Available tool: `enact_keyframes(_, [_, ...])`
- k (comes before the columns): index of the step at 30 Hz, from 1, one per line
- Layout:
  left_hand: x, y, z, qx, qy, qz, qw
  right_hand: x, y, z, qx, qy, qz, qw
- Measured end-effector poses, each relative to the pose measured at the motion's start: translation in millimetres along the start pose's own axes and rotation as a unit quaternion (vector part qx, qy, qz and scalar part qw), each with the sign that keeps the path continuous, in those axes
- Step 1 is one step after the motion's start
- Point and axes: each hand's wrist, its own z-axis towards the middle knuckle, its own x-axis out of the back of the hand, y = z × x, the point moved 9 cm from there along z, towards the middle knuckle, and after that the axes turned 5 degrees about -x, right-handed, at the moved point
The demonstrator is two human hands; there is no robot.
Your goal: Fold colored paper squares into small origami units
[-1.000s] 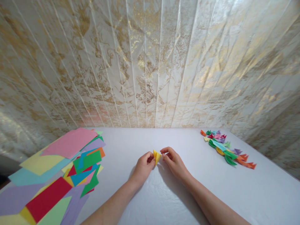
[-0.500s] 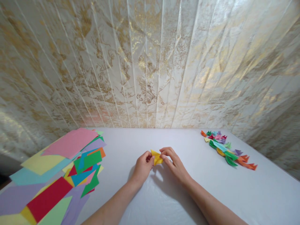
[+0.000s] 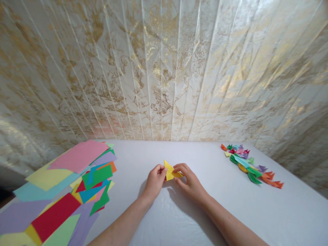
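Note:
A small folded piece of yellow paper (image 3: 169, 171) is held between my two hands, just above the middle of the white table. Its upper corner points up and away from me, and another tip reaches right beneath my right fingers. My left hand (image 3: 155, 180) pinches its left side between thumb and bent fingers. On the other side, my right hand (image 3: 189, 181) curves over the paper, thumb and fingertips at its right part. Part of the paper's right side is hidden by those fingers.
Loose coloured sheets (image 3: 79, 155) and smaller paper rectangles (image 3: 99, 177) overlap along the table's left side. Several small folded paper figures (image 3: 253, 172) in many colours lie in a cluster at right. A gold-patterned curtain (image 3: 164, 85) hangs behind the white table (image 3: 143, 153).
The yellow paper has turned and now shows a larger, pointed shape with a tip to the right. My right fingers have shifted slightly over it. The view has moved a little.

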Motion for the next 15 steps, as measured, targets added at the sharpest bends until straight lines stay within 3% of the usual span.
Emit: enact_keyframes(15, [-2.0,-2.9,-0.7,0.02,-0.006,-0.028,0.999,-5.3,4.3,-0.3,-0.008,-0.015,-0.021,1.0])
